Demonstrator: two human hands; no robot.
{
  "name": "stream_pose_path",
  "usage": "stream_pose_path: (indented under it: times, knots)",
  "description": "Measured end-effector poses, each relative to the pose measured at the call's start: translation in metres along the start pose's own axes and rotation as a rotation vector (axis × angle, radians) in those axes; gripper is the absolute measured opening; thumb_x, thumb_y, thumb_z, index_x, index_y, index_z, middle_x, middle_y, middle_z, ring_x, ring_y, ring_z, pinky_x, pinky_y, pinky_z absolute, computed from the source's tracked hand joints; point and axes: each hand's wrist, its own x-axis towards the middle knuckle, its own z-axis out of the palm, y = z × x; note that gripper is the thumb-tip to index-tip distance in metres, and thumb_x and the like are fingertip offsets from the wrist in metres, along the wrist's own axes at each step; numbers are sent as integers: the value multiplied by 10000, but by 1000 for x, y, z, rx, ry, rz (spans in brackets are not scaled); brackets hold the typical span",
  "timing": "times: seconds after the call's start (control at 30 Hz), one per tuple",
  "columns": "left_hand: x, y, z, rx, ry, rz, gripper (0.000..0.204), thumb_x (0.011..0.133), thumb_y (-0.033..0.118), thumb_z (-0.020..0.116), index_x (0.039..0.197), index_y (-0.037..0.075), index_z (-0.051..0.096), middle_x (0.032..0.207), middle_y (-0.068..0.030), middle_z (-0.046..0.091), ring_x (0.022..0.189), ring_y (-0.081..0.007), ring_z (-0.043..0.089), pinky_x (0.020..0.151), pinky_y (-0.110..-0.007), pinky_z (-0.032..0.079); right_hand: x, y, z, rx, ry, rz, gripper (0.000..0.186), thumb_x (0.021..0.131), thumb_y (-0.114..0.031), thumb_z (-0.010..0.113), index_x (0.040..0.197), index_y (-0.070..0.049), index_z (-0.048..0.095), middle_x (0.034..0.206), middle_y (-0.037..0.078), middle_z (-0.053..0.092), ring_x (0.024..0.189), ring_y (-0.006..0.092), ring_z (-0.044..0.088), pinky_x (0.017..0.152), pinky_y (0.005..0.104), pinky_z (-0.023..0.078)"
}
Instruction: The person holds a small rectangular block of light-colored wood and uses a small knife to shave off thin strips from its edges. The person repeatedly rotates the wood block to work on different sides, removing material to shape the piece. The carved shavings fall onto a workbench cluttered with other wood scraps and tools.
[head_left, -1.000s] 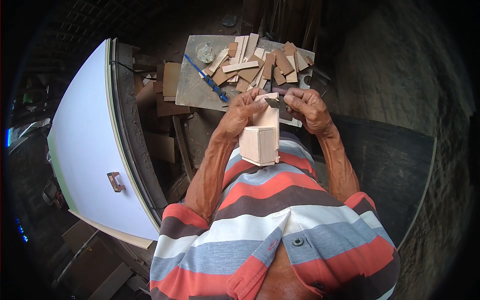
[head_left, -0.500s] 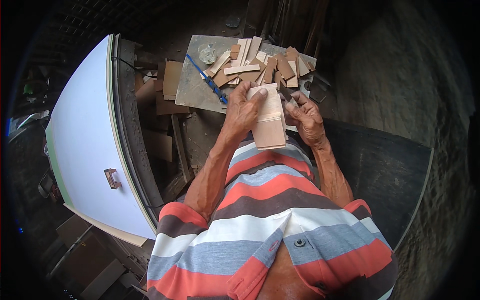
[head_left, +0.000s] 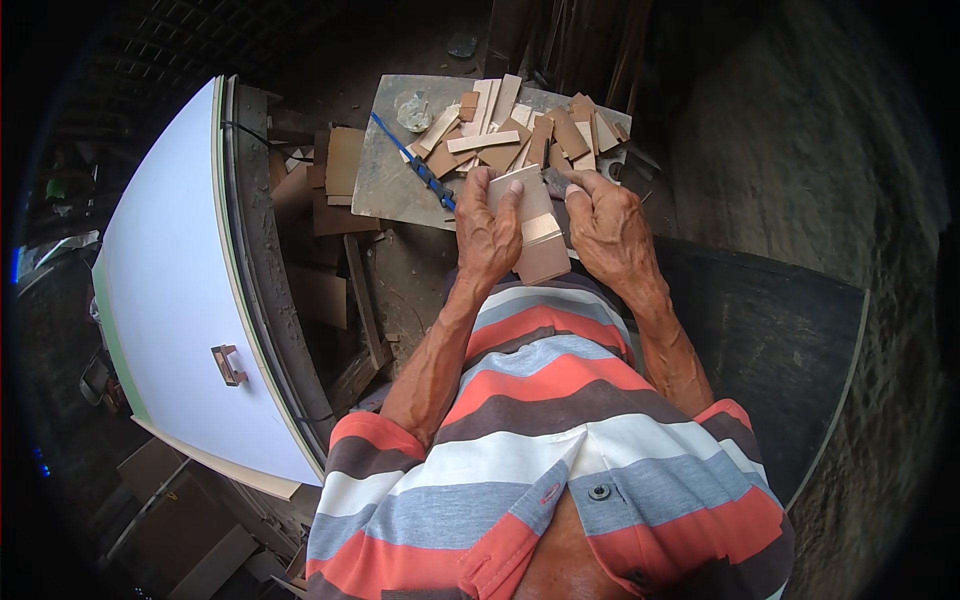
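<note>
My left hand is closed on a flat, pale wooden piece, thumb on top and fingers at its left edge. The piece looks layered, with a step across its middle, and it is tilted in front of my body. Beside its right edge, my right hand is closed around a small dark, flat blade-like tool. Much of that tool is hidden by the fingers, so its exact kind is unclear. Its exposed end lies close to the piece's upper right edge; whether they touch I cannot tell.
Beyond my hands, a grey board bears a heap of wood offcuts, a blue strap-like item and a crumpled clear lump. A white panel with a handle stands at left. A dark board lies at right.
My right hand has turned over, its back now upward, and the tool has shifted left, nearer the wooden piece. The piece has tilted and moved slightly to the right and up.
</note>
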Motion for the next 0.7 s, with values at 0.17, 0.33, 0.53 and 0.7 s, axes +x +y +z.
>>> stream_pose_path:
  times: [0.17,0.33,0.53,0.7]
  knots:
    - [-2,0,1,-1,74,62,159,886,123,600,938,-5,521,768,-161,598,692,-239,595,638,-364,476,3,-3,10,140,46,84,319,877,-167,451,993,65,637,806,284,639,802,413,649,759,442,505]
    - [-3,1,1,13,135,132,146,885,102,601,942,-6,521,769,-169,603,691,-257,607,628,-371,481,3,-7,13,139,-8,102,334,875,-168,447,1006,85,621,818,284,641,824,412,649,768,431,504]
    - [-1,-3,-2,78,142,202,134,876,87,605,935,0,522,754,-175,587,680,-291,600,637,-381,479,7,-5,18,131,-21,95,300,877,-166,480,1030,58,607,795,258,648,768,393,656,727,431,504]
    - [-1,-6,-6,76,56,167,144,859,71,608,944,-3,519,763,-170,573,693,-276,585,670,-382,477,6,-17,16,-402,-131,-58,223,907,-147,493,994,15,620,781,199,673,696,324,684,651,397,512]
